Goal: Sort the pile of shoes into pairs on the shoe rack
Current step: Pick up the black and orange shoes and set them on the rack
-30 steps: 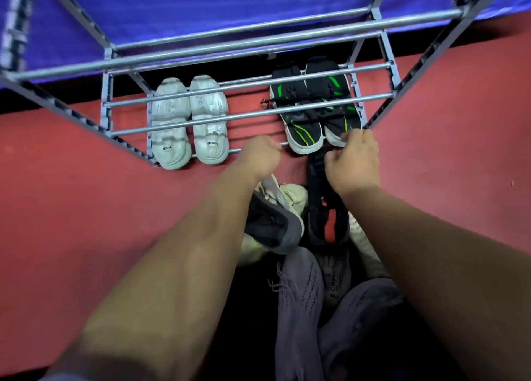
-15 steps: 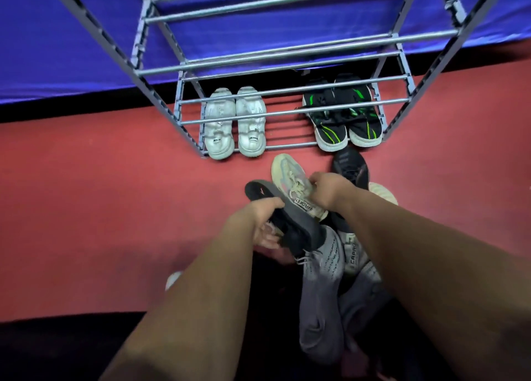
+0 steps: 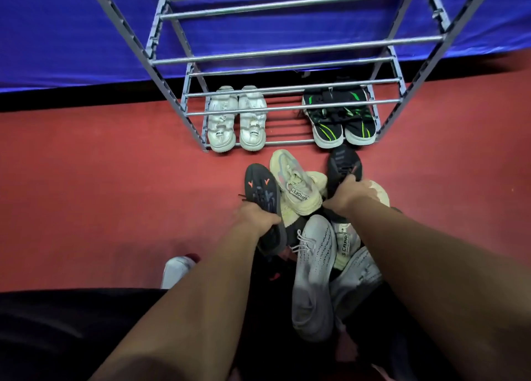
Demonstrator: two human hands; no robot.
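Note:
A grey metal shoe rack (image 3: 290, 50) stands ahead; its bottom shelf holds a white pair (image 3: 235, 119) on the left and a black-and-green pair (image 3: 342, 119) on the right. A pile of shoes lies on the red floor in front of it. My left hand (image 3: 255, 216) grips a dark grey shoe (image 3: 263, 193), sole turned up, with orange marks. My right hand (image 3: 349, 192) holds a black shoe (image 3: 343, 163) by its side. Between them lies a cream sneaker (image 3: 297, 183). Two light grey knit sneakers (image 3: 314, 268) lie nearer to me.
A blue sheet (image 3: 71, 30) hangs behind the rack. A white shoe toe (image 3: 176, 268) shows by my left forearm. Red floor (image 3: 100, 179) spreads left and right of the pile. The rack's upper shelves hold nothing visible.
Both hands came back from the rack's bottom shelf to the pile. The left hand took hold of the dark grey shoe; the right hand shifted from the cream sneaker to the black shoe.

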